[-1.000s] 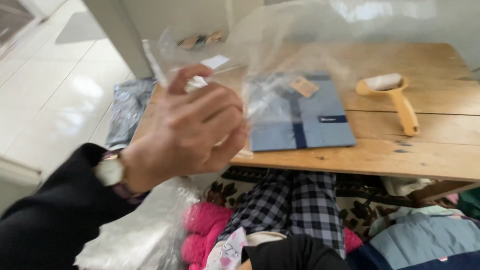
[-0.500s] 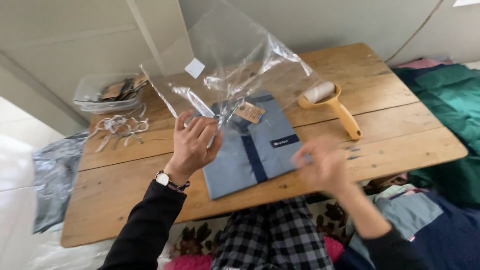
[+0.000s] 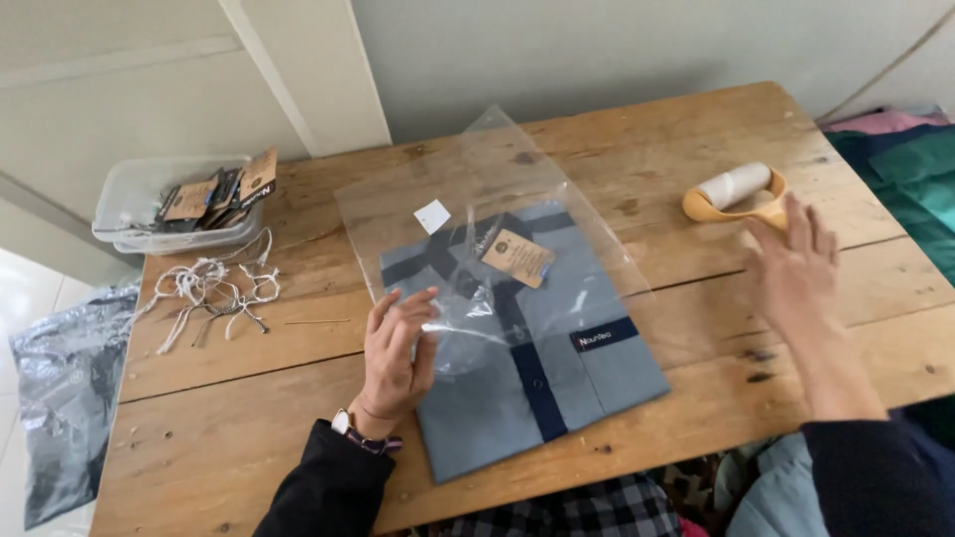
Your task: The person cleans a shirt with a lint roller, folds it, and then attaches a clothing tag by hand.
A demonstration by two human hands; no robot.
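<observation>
Left hand (image 3: pixel 396 350) on bag (image 3: pixel 477 214) (over shirt (image 3: pixel 537 348))

Home garment-packing spot: wooden table (image 3: pixel 298 398), box of tags (image 3: pixel 149 204), strings (image 3: pixel 214 288).

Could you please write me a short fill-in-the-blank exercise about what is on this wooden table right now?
1. The left hand rests on the clear ____ bag lying over the folded shirt.
2. The right hand hovers beside the yellow-handled lint ____.
3. The card tag on the shirt is ____ in colour.
4. The plastic tub stands at the table's ____ side.

Missing words: plastic; roller; brown; left
</observation>
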